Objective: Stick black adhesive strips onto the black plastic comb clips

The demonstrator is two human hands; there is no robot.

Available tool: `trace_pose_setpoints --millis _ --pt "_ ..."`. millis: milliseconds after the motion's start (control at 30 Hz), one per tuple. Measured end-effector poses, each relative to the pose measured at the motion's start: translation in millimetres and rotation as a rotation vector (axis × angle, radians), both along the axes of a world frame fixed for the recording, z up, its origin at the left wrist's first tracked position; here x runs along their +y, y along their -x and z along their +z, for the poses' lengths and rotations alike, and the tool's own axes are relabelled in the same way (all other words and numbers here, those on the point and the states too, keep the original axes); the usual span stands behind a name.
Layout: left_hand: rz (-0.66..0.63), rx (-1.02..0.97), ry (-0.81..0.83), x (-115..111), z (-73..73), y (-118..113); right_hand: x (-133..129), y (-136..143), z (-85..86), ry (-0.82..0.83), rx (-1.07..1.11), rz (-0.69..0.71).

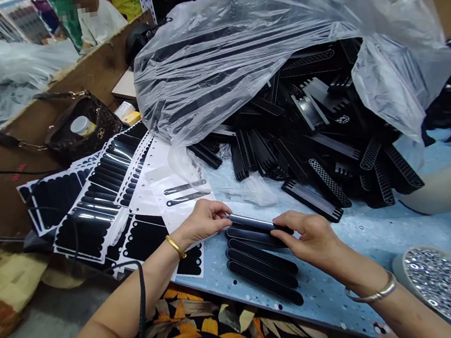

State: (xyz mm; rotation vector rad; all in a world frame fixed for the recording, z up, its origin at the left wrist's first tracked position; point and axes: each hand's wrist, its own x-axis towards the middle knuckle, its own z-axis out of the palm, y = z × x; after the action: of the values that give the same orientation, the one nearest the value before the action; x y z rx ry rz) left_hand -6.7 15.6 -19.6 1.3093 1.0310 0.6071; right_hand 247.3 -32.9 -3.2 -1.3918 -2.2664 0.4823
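A narrow black strip with rounded ends and a shiny top (253, 221) is stretched between my two hands. My left hand (205, 220) pinches its left end between thumb and fingertips. At the other end my right hand (306, 234) closes on it, thumb below and fingers above. Just under it, several flat black strips with rounded ends (263, 266) lie side by side on the blue tabletop. To the left, a white backing sheet (185, 210) carries a few dark strips. Fanned sheets of black strips (90, 212) lie beyond it.
A clear plastic bag (235, 51) spills a heap of black slotted plastic pieces (288, 138) across the back. At the right stands a white tub of small metal rings (448, 284). A brown handbag (82, 127) sits by the wooden side board. A person (100, 22) is in the background.
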Motion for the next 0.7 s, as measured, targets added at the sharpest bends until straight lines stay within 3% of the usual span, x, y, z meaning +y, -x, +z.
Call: trace_pose_setpoints --millis 400,700 --pt "0.052 0.074 -0.021 -2 -1.3 -8 1 -1 -3.3 0.035 -0.019 -0.042" --pt "0.097 0.083 0.007 -3 -0.3 -10 2 -10 -8.1 0.148 0.145 -0.046"
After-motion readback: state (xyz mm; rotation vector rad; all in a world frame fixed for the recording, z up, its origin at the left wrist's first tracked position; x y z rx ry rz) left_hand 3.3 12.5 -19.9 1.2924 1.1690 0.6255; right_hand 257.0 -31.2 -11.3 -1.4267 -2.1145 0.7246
